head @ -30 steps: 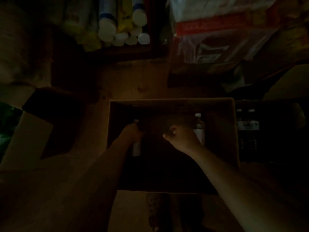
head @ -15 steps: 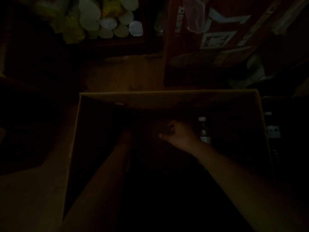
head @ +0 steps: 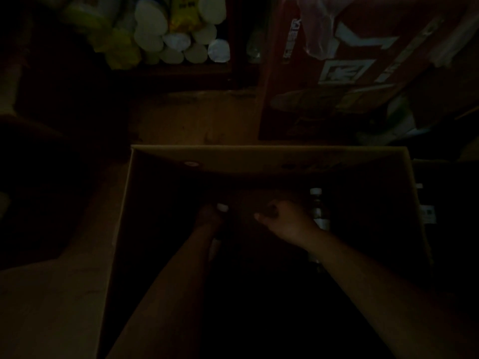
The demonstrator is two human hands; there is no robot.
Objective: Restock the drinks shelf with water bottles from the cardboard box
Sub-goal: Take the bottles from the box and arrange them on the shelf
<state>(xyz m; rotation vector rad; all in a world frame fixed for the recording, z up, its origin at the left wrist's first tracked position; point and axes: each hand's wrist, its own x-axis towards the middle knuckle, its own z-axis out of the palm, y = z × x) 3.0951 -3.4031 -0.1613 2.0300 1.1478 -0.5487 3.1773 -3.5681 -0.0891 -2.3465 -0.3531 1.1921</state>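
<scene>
The left hand (head: 208, 216) curls round a bottle (head: 222, 208) by its neck, cap showing at its one o'clock, likely for lifting. The right hand (head: 287, 221) is fisted; its hold is unclear. Both are inside the box (head: 259, 158), another bottle (head: 317, 206) at three o'clock.

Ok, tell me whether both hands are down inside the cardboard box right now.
Yes: the left hand and right hand both reach below the rim of the cardboard box, beside a white-capped bottle.
</scene>
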